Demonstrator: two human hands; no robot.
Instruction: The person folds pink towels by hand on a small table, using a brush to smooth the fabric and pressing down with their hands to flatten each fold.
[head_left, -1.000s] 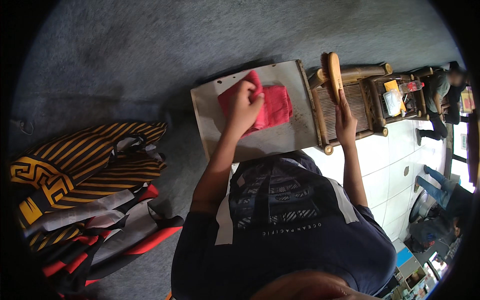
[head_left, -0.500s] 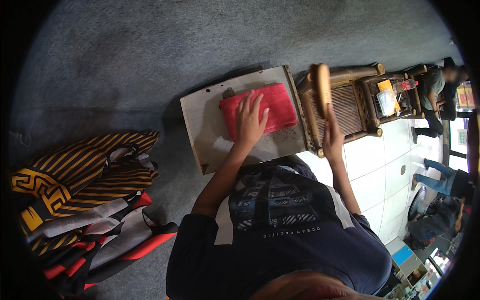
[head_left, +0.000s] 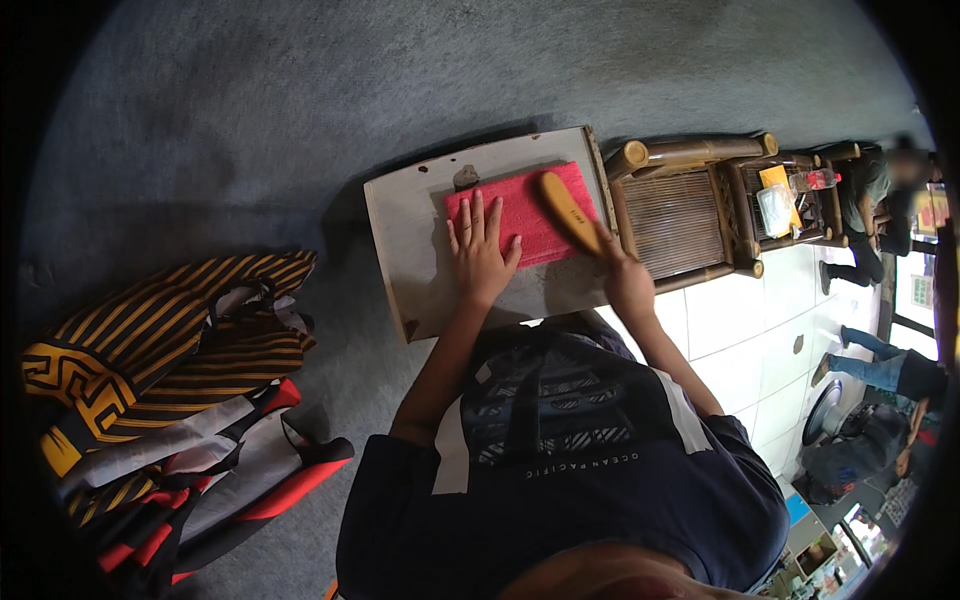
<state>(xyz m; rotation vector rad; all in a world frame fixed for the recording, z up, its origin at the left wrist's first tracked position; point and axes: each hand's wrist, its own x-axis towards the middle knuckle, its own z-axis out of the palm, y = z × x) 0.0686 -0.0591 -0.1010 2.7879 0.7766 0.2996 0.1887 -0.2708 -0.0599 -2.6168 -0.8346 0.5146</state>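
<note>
A folded red cloth point(head_left: 540, 215) lies on a worn white tabletop point(head_left: 410, 240) with chipped patches. Flat on the cloth's left part rests my left hand point(head_left: 482, 250), its fingers spread. My right hand point(head_left: 628, 285) grips the handle end of a wooden brush point(head_left: 572, 210) with a tan back. The brush lies over the cloth's right part, back upward; its bristles are hidden beneath it, and I cannot tell how firmly it touches the cloth.
Right of the table stands a bamboo chair point(head_left: 675, 215), then a bamboo stand with a clear container point(head_left: 775, 208) and a bottle point(head_left: 815, 180). Striped black-and-yellow garments point(head_left: 190, 330) hang at left. Other people point(head_left: 865, 205) are at far right, beyond the white tiled floor point(head_left: 740, 320).
My right hand has brought the brush left and down from above the chair onto the cloth's right part. My left hand has shifted slightly left, its fingers flatter.
</note>
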